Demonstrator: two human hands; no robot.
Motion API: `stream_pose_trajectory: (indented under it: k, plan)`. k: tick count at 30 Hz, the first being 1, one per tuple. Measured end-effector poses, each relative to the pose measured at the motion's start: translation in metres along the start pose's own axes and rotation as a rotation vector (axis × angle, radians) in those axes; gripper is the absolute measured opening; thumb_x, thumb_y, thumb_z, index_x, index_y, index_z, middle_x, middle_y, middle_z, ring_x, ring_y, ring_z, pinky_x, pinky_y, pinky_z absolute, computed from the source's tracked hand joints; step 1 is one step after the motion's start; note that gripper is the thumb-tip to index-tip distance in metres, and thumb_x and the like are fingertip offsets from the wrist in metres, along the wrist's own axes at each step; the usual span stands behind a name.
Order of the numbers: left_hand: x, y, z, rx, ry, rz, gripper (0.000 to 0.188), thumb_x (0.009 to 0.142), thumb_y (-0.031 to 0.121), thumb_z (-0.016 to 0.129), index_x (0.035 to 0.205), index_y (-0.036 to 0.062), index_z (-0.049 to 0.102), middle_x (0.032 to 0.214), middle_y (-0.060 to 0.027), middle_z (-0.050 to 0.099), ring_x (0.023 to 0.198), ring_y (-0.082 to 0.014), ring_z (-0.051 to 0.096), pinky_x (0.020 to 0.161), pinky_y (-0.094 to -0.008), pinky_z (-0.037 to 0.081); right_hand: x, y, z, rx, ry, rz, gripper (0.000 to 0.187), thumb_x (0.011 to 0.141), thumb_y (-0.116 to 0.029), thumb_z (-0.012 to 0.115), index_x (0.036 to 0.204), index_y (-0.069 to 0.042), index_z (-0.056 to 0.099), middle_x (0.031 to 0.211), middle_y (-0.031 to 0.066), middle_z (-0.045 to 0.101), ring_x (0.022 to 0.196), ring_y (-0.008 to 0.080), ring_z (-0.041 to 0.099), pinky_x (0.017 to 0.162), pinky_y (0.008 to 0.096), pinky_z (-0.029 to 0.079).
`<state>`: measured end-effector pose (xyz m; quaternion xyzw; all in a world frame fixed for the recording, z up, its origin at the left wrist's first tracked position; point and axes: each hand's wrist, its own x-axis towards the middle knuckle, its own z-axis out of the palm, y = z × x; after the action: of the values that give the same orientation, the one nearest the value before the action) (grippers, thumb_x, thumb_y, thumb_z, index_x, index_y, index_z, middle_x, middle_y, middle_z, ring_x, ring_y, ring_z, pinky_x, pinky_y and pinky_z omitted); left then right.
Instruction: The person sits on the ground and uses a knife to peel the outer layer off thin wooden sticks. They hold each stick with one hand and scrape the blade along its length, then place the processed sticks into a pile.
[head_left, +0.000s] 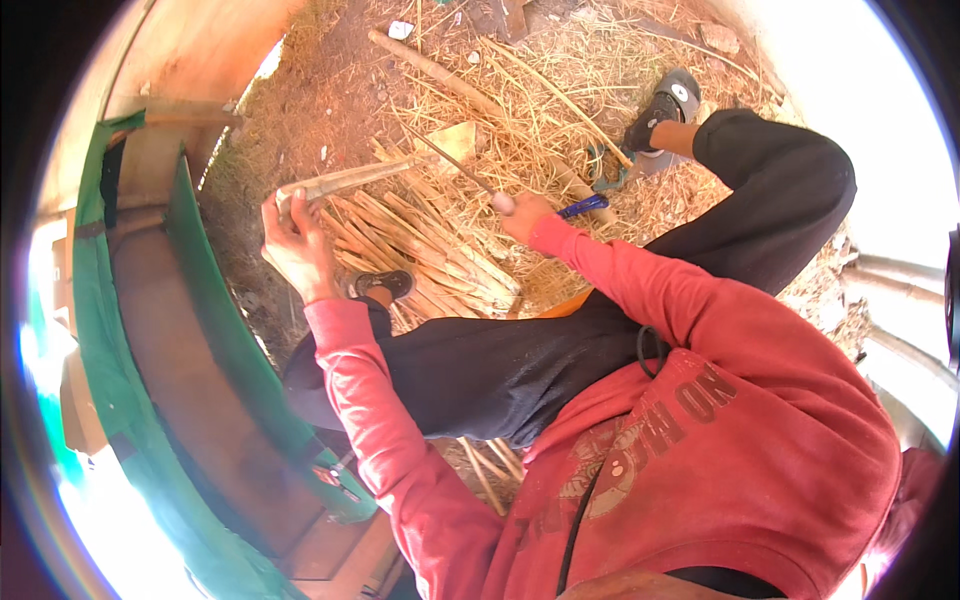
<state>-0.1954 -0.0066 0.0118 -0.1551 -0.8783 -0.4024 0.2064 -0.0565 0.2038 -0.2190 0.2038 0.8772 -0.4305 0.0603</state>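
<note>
My left hand [298, 245] is closed round the near end of a split length of bamboo or wood [365, 177], which points away to the right. My right hand [527, 217] grips a long, thin-bladed knife [445, 158], seen nearly edge-on. Its blade slants up and left towards the far end of the split piece; I cannot tell whether they touch. A blue handle-like end [584, 206] shows behind the right fist. Just beyond the blade lies a pale flat wooden block [452, 142]. Below both hands, several split strips [430, 250] lie in a pile between my feet.
Straw and shavings [540, 110] cover the ground, with a long pole [435, 72] across them. A green-edged wooden frame [185, 330] stands close on my left. My sandalled right foot [665, 110] is at the upper right. Poles [900, 300] lie at the right.
</note>
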Motion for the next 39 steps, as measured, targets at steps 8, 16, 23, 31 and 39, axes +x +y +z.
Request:
stream_pose_trajectory:
  k: [8, 16, 23, 31, 39]
  plan:
    - [0.002, 0.009, 0.004, -0.1, 0.006, -0.027, 0.022, 0.097, 0.014, 0.065, 0.112, -0.0025, 0.065, 0.088, -0.0129, 0.075, 0.082, -0.0169, 0.074, 0.073, -0.0306, 0.061, -0.016, -0.053, -0.038, 0.465, 0.065, -0.184, 0.028, 0.08, -0.025, 0.069, 0.094, -0.001, 0.068, 0.079, 0.0207, 0.068, 0.076, 0.0375, 0.068, 0.071, 0.045, 0.053]
    - [0.003, 0.003, 0.001, -0.176, -0.025, -0.125, 0.028, 0.097, 0.015, 0.066, 0.117, -0.004, 0.063, 0.092, -0.013, 0.074, 0.085, -0.0175, 0.074, 0.076, -0.0285, 0.061, -0.001, -0.01, -0.013, 0.171, -0.201, 0.271, 0.046, 0.078, -0.033, 0.07, 0.101, 0.007, 0.066, 0.09, 0.024, 0.068, 0.082, 0.035, 0.069, 0.079, 0.0419, 0.055]
    - [0.003, 0.012, -0.003, -0.032, 0.014, -0.06, 0.032, 0.097, 0.02, 0.067, 0.119, -0.0017, 0.064, 0.088, -0.0139, 0.076, 0.085, -0.0161, 0.075, 0.074, -0.0264, 0.058, -0.008, -0.048, -0.04, 0.284, -0.097, -0.028, 0.037, 0.082, -0.033, 0.071, 0.093, 0.002, 0.067, 0.078, 0.0213, 0.068, 0.075, 0.0348, 0.069, 0.072, 0.0438, 0.054]
    - [-0.002, 0.004, -0.001, -0.178, 0.012, -0.124, 0.03, 0.097, 0.017, 0.066, 0.119, -0.0037, 0.063, 0.093, -0.0135, 0.075, 0.087, -0.0169, 0.075, 0.076, -0.0263, 0.059, -0.027, -0.06, -0.029, 0.415, 0.074, -0.088, 0.049, 0.092, -0.048, 0.067, 0.092, 0.001, 0.062, 0.073, 0.0158, 0.065, 0.065, 0.0289, 0.065, 0.063, 0.0397, 0.05]
    - [-0.009, -0.005, -0.004, -0.15, 0.015, -0.143, 0.03, 0.098, 0.018, 0.065, 0.12, -0.0027, 0.063, 0.095, -0.0135, 0.075, 0.089, -0.0189, 0.075, 0.076, -0.0271, 0.06, -0.001, -0.017, -0.013, 0.348, -0.08, 0.194, 0.068, 0.094, -0.063, 0.053, 0.108, 0.002, 0.067, 0.078, 0.017, 0.064, 0.063, 0.0287, 0.062, 0.06, 0.0394, 0.05]
